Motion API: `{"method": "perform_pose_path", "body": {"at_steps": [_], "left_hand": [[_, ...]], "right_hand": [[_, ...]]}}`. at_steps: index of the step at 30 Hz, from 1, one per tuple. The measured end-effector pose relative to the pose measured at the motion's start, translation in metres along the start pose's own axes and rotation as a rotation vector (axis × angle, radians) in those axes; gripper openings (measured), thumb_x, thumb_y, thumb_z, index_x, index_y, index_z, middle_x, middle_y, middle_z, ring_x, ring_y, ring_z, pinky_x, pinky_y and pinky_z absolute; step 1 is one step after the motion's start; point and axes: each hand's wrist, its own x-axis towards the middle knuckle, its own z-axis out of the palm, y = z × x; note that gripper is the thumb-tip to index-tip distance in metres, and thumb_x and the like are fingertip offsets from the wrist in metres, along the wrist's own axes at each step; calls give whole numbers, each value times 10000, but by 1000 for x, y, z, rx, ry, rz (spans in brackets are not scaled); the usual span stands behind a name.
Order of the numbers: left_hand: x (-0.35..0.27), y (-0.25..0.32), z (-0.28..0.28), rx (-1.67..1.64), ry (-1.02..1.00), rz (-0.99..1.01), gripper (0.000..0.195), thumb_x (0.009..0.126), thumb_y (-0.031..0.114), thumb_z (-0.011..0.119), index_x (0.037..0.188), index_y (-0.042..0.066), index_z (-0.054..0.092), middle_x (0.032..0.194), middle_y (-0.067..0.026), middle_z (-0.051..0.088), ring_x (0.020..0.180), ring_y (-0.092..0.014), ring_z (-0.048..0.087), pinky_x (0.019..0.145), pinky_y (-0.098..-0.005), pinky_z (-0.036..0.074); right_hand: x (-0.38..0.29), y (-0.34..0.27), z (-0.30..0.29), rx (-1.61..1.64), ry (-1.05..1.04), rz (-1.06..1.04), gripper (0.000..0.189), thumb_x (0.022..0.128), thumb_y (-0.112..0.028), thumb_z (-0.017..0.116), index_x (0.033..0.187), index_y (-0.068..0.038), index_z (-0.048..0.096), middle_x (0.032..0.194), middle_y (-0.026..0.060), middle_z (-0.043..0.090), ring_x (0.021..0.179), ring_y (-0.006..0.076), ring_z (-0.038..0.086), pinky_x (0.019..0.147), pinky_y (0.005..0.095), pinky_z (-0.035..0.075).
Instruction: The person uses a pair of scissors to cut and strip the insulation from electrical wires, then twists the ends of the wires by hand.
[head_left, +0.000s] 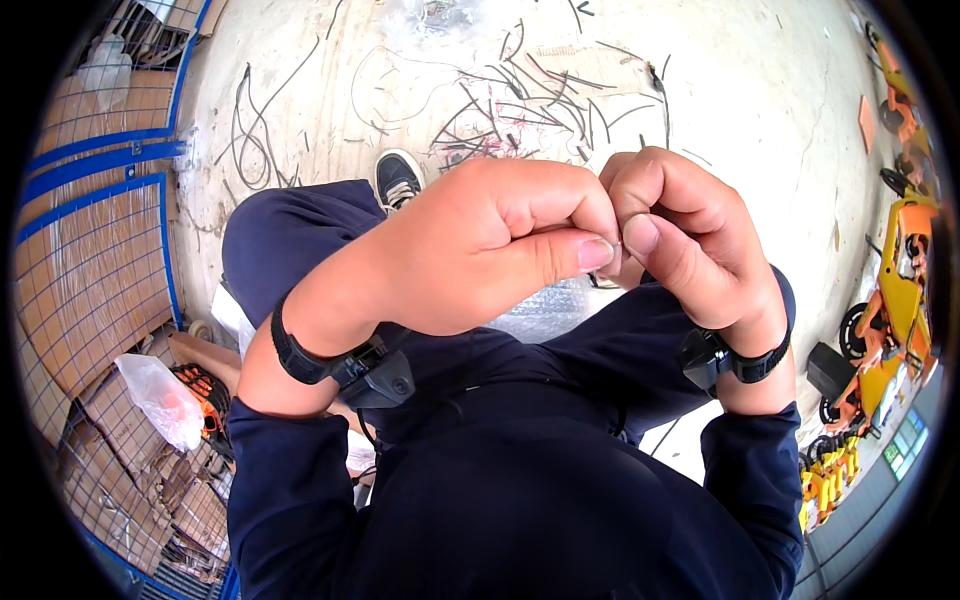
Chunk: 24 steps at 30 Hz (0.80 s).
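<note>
Over my lap, my left hand (480, 247) and my right hand (690, 232) meet fingertip to fingertip. The left thumb presses against the curled left index finger, and the right thumb and index finger pinch close beside it. Whatever lies between the fingertips is too small and too covered to make out. Just under the hands, a short dark piece (600, 283) shows, partly hidden by the fingers. Each wrist carries a strap with a small black camera-like device, the left device (379, 379) and the right device (705, 358).
Cut black cables and thin red strands (517, 112) litter the concrete floor ahead, beside a flat cardboard piece (592, 71). A looped black cable (255, 142) lies to the left. Blue-framed mesh cages (169, 247) hold cardboard. Yellow-and-orange wheeled machines (900, 262) line the right.
</note>
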Motion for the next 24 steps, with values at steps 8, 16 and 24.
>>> {"method": "perform_pose_path", "body": {"at_steps": [8,16,24], "left_hand": [[3,3,-4,-232,-128,22,86,932,45,558,913,-14,618,841,-57,649,803,-118,605,749,-253,490],[2,-5,-2,-396,-144,66,83,930,34,558,910,-13,624,840,-62,650,791,-122,607,741,-253,490],[4,-10,-3,-459,-47,99,85,937,49,563,946,-21,611,850,-60,648,793,-110,597,723,-246,484]], "right_hand": [[0,4,5,319,-54,6,134,952,-101,455,891,5,511,849,81,602,745,117,570,686,251,480],[3,3,5,421,-93,15,157,959,-116,441,884,3,511,852,99,614,743,140,595,691,275,506],[3,8,6,339,25,-41,172,974,-172,495,976,-1,513,880,71,579,764,122,571,704,266,495]]}}
